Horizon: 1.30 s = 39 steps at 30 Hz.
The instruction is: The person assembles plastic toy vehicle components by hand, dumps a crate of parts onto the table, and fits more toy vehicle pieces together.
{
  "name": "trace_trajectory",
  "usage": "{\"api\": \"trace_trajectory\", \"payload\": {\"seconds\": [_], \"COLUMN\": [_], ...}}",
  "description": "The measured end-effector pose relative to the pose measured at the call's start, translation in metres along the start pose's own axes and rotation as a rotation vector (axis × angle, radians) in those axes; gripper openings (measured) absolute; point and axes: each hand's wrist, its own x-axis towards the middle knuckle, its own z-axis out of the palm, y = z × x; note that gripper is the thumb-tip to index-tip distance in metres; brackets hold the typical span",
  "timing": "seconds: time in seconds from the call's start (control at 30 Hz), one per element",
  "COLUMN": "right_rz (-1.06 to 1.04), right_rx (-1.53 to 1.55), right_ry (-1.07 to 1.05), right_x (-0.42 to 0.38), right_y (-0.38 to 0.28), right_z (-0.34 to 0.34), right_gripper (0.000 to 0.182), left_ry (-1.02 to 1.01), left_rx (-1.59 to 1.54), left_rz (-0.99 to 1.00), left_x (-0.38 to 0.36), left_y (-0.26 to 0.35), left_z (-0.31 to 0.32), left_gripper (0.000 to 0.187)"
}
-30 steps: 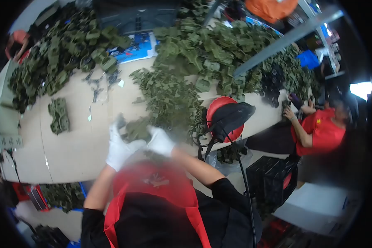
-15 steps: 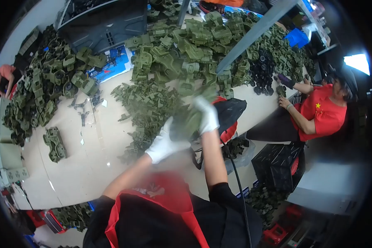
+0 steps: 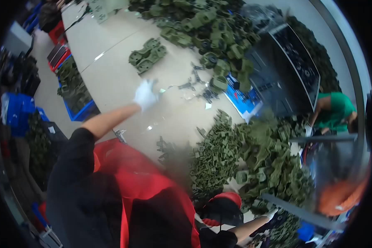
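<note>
My left hand (image 3: 145, 96), in a white glove, hangs over the pale table just short of some olive-green plastic toy vehicle bodies (image 3: 147, 56). Its fingers seem stretched out, somewhat blurred, with nothing visible in them. Far off at the lower right, my right hand (image 3: 272, 213), also gloved, reaches to the edge of the heap of green parts (image 3: 268, 157). Its fingers are too small and partly hidden to make out. Small green parts (image 3: 213, 159) lie piled between my two arms. Thin dark pieces (image 3: 198, 80) lie beyond my left hand.
A large dark bin (image 3: 277, 74) stands behind a blue printed sheet (image 3: 244, 101). More green bodies (image 3: 211, 29) are heaped at the back. A grey metal post (image 3: 301, 213) crosses the right side. A black-and-red bag-like item (image 3: 223, 208) sits near my right arm. A person in green (image 3: 337, 111) is across the table.
The view has swung left. My hands, together on a blurred green part before, are now far apart: the left beside the lone bodies, the right out at the heap.
</note>
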Motion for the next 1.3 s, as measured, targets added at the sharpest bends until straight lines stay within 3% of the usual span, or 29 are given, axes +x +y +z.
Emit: {"api": "trace_trajectory", "payload": {"seconds": [0.1, 0.23, 0.27, 0.3, 0.33, 0.37, 0.4, 0.43, 0.47, 0.5, 0.57, 0.6, 0.63, 0.67, 0.7, 0.77, 0.83, 0.9, 0.93, 0.97, 1.03, 1.07, 1.1, 1.17, 1.23, 1.27, 1.3], "right_rz": [0.135, -0.216, -0.252, -0.419, -0.716, -0.516, -0.655, -0.587, -0.333, -0.475, -0.599, -0.641, -0.677, -0.578, -0.48, 0.004, 0.094, -0.106, -0.865, -0.863, -0.284, -0.144, -0.14, -0.177, -0.173, -0.608, -1.002], "right_rx": [-0.448, -0.366, -0.403, -0.273, -0.487, -0.748, -0.051, 0.064, 0.341, 0.156, 0.085, 0.07, 0.055, 0.098, 0.145, 0.238, 0.414, 0.287, 0.092, 0.09, 0.399, 0.53, 0.528, 0.31, 0.392, -0.006, -0.4], "right_ry": [0.424, 0.75, 0.569, 0.52, 0.508, 0.461, 0.197, 0.091, -0.243, -0.246, -0.368, -0.47, -0.572, -0.723, -0.873, -0.982, -1.175, -1.215, -1.149, -1.132, -1.139, -1.131, -1.125, -1.321, -1.28, -1.036, -0.728], "right_x": [-0.08, -0.205, -0.167, -0.203, -0.205, -0.298, -0.364, -0.383, -0.415, -0.478, -0.518, -0.538, -0.561, -0.581, -0.601, -0.64, -0.648, -0.666, -0.66, -0.658, -0.67, -0.677, -0.675, -0.668, -0.676, -0.681, -0.688], "right_y": [-0.015, -0.024, 0.012, 0.022, 0.051, 0.011, -0.01, 0.006, 0.004, -0.023, -0.014, -0.018, -0.026, -0.034, -0.046, -0.085, -0.088, -0.103, -0.095, -0.091, -0.097, -0.099, -0.097, -0.094, -0.084, -0.081, -0.079], "right_z": [-0.003, 0.044, 0.036, 0.056, 0.082, 0.122, 0.149, 0.175, 0.189, 0.206, 0.23, 0.236, 0.237, 0.235, 0.233, 0.233, 0.242, 0.239, 0.24, 0.235, 0.221, 0.212, 0.207, 0.197, 0.2, 0.2, 0.201], "right_gripper": [0.056, 0.042, 0.037, 0.03, 0.026, 0.024, 0.025, 0.025, 0.025, 0.024, 0.022, 0.023, 0.023, 0.025, 0.027, 0.035, 0.042, 0.056, 0.055, 0.055, 0.051, 0.049, 0.049, 0.05, 0.052, 0.054, 0.055], "left_ry": [0.326, 0.307, 0.124, -0.064, -0.055, -0.062, -0.037, -0.016, -0.051, -0.067, -0.034, -0.035, -0.475, -0.69, -0.834, -0.996, -1.101, -1.222, -1.248, -1.203, -1.165, -1.007, -0.849, -0.887, -0.713, -0.719, -0.719], "left_rx": [0.116, 0.173, 0.227, 0.284, 0.445, 0.437, 0.473, 0.511, 0.494, 0.492, 0.231, -0.168, -0.921, -1.411, -1.666, -1.822, -1.871, -1.851, -1.848, -1.781, -1.713, -1.521, -1.324, -1.322, -1.05, -1.046, -1.283], "left_rz": [-0.138, -0.153, -0.055, 0.047, 0.113, 0.124, 0.102, 0.083, 0.089, 0.107, 0.019, -0.096, -0.325, -0.379, -0.382, -0.315, -0.277, -0.239, -0.238, -0.201, -0.163, -0.073, 0.005, -0.031, -0.067, -0.064, -0.094], "left_x": [0.093, 0.143, 0.146, 0.145, 0.141, 0.144, 0.149, 0.151, 0.141, 0.131, 0.116, 0.108, 0.107, 0.088, 0.064, 0.02, -0.024, -0.057, -0.071, -0.082, -0.098, -0.104, -0.109, -0.117, -0.123, -0.127, -0.131], "left_y": [-0.038, -0.043, -0.035, -0.031, -0.035, -0.042, -0.048, -0.05, -0.038, -0.032, -0.022, -0.027, -0.038, -0.035, -0.021, -0.011, 0.01, 0.03, 0.038, 0.046, 0.059, 0.064, 0.065, 0.065, 0.068, 0.072, 0.076], "left_z": [-0.019, -0.047, -0.046, -0.043, -0.029, -0.011, 0.008, 0.019, 0.009, -0.001, -0.013, -0.009, -0.01, -0.019, -0.032, -0.039, -0.047, -0.051, -0.055, -0.06, -0.068, -0.072, -0.074, -0.071, -0.064, -0.064, -0.064], "left_gripper": [0.063, 0.073, 0.074, 0.074, 0.064, 0.064, 0.06, 0.056, 0.05, 0.05, 0.047, 0.044, 0.045, 0.044, 0.041, 0.047, 0.044, 0.045, 0.045, 0.047, 0.049, 0.05, 0.052, 0.056, 0.065, 0.065, 0.06]}}
